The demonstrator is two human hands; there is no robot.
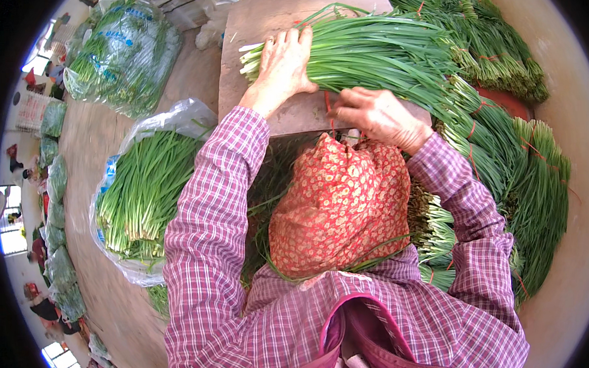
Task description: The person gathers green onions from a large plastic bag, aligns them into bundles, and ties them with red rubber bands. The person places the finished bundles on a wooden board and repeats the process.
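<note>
A thick bunch of long green leaf stalks, apparently garlic chives [367, 47], lies across a wooden board [252, 13], pale stem ends to the left. My left hand [287, 63] presses flat on the bunch near those ends, fingers spread over it. Below the bunch, at the board's near edge, my right hand [378, 116] has its fingers bent; they are slightly blurred. A red tie [328, 103] hangs beside its fingertips, and whether they touch it I cannot tell. A red flowered cloth [340, 206] covers the lap beneath my hands.
Bundles of chives with red ties [500, 160] are heaped at the right by a pale wall [567, 98]. On the left floor stand an open plastic bag of chives [142, 190] and a fuller plastic bag [126, 53]. Farther left, several bags line the floor, with people beyond.
</note>
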